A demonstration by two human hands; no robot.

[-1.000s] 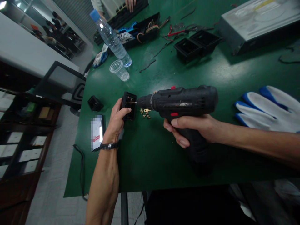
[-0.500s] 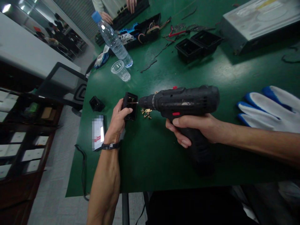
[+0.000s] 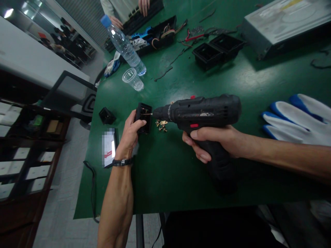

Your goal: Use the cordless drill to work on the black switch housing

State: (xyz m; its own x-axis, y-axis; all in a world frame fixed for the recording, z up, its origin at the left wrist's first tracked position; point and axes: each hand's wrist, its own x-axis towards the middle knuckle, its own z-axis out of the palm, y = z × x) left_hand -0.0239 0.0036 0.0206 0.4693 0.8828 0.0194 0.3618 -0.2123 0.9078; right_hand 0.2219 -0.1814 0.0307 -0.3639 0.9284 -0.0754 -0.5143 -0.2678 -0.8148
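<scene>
My left hand (image 3: pixel 131 129) is closed on a small black plastic box (image 3: pixel 143 125), its open side turned to the right and the thumb over its rim. In my right hand (image 3: pixel 210 141) is a black cordless drill (image 3: pixel 204 110) with red buttons, gripped by the handle. The drill points left, and its thin bit (image 3: pixel 148 114) reaches into the box. Where the tip ends inside is too dark to tell. Several small brass-coloured screws and fittings (image 3: pixel 162 125) lie on the green table (image 3: pixel 176 172) between box and drill.
A plastic cup (image 3: pixel 133 79) and water bottle (image 3: pixel 126 46) stand beyond the box. Left are another small black box (image 3: pixel 107 116) and a phone (image 3: pixel 110 148). White-blue gloves (image 3: pixel 300 120), joined black boxes (image 3: pixel 218 51) and a metal case (image 3: pixel 287 29) lie right. Another person's hands (image 3: pixel 144 6) are across the table.
Almost nothing differs. The box and bit stay in nearly the same place, and the view has shifted very slightly.
</scene>
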